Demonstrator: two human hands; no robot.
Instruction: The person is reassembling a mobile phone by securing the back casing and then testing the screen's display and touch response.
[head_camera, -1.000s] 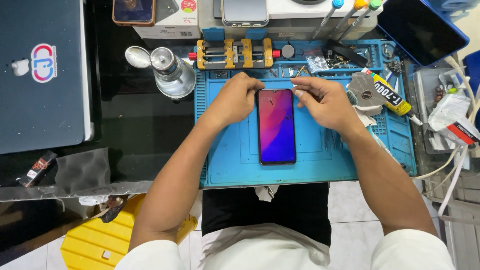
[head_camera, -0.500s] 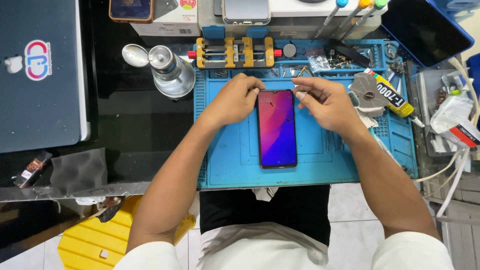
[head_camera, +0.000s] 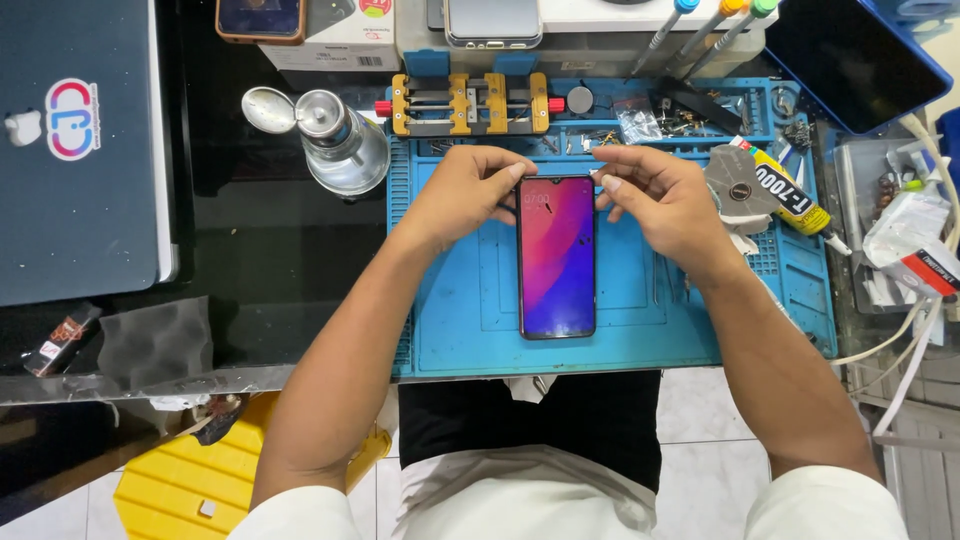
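A smartphone (head_camera: 556, 258) with a lit red-to-purple screen lies face up on a blue work mat (head_camera: 460, 320). My left hand (head_camera: 465, 195) rests on the mat with its fingertips at the phone's top left corner. My right hand (head_camera: 665, 205) is at the top right corner, fingers curled and pinched close to the phone's edge; whether it holds a small tool I cannot tell.
A metal clamp jig (head_camera: 470, 103) and a clear dispenser bottle (head_camera: 345, 150) stand behind the mat. A glue tube (head_camera: 785, 195), screwdrivers (head_camera: 700, 25), a closed laptop (head_camera: 75, 150), another phone (head_camera: 492, 20) and a dark tablet (head_camera: 855, 60) surround it. A yellow stool (head_camera: 190, 480) sits below.
Both hands stay at the phone's top corners. The right hand's fingers have shifted slightly at the corner. The phone has not moved.
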